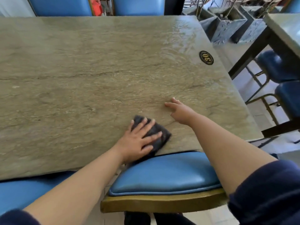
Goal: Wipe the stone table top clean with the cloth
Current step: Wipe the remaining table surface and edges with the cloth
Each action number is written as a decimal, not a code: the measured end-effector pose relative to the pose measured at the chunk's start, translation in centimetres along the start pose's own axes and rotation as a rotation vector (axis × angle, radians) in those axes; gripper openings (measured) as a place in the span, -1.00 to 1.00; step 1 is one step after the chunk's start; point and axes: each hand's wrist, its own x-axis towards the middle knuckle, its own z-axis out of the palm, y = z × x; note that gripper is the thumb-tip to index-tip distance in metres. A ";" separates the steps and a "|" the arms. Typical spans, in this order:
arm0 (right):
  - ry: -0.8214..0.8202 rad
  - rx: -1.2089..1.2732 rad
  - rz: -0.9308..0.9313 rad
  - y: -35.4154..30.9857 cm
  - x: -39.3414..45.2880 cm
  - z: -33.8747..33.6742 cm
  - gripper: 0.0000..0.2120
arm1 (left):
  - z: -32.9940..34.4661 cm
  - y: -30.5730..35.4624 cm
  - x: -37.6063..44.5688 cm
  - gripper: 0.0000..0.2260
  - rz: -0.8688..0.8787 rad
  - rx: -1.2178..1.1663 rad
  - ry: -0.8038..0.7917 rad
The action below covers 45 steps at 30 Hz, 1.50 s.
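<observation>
The stone table top (90, 73) fills most of the view, grey-brown and rough, with a wet sheen at its far right corner. A dark folded cloth (159, 134) lies near the front edge. My left hand (138, 140) presses flat on it with fingers spread. My right hand (180, 111) rests on the bare stone just right of and beyond the cloth, fingers apart, holding nothing.
A black oval tag with the number 30 (206, 57) sits near the table's right edge. A blue padded chair (164, 174) stands tucked at the front, and two more blue chairs (139, 5) at the far side. Another table (285, 30) and blue stools (276, 65) stand to the right.
</observation>
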 end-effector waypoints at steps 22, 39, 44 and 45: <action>0.113 0.182 -0.027 12.5 -2.8 -2.3 -0.49 | -1.9 3.1 13.7 -0.49 -0.011 0.082 -0.070; 0.243 0.208 -0.068 15.6 -3.6 -1.5 -0.39 | -1.7 4.6 15.6 -0.45 0.016 0.026 -0.085; 0.247 0.202 -0.066 15.7 -4.8 -1.1 -0.35 | -1.0 7.9 17.7 -0.51 -0.331 -0.086 0.081; 0.236 0.186 -0.063 15.7 -5.0 -1.1 -0.35 | -0.8 8.5 17.6 -0.52 -0.312 -0.098 0.111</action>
